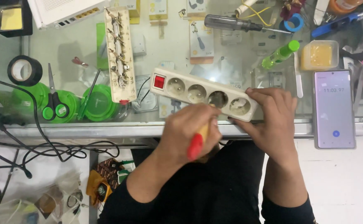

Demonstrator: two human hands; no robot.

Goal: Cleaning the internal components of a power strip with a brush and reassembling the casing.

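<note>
Head view looks down on a cream-white plastic four-socket power strip with a red rocker switch (204, 93), lying slantwise near the front edge of a glass-topped work table (106, 128). At the strip's far end from the switch, the right hand (272, 120) grasps it, fingers curled over the top edge beside the last socket, thumb underneath, wrist bent back toward the body. Just in front of the strip's third socket, the left hand (191, 132) is clenched around a screwdriver with a red and yellow handle (197, 143); the handle's red end points toward the person, and the tip is hidden behind the knuckles near that socket. Both forearms rise from black sleeves below the strip.

Left of the strip's switch end stands an opened cream strip housing showing metal contacts (119, 54). Farther left lie green-handled scissors (53, 101) and a roll of black tape (24, 70). Right of the strip, just beyond the right hand, a smartphone with a lit screen (334, 108) lies flat. Behind the strip rest a dark-handled screwdriver (239, 24) and a green bottle (280, 54).
</note>
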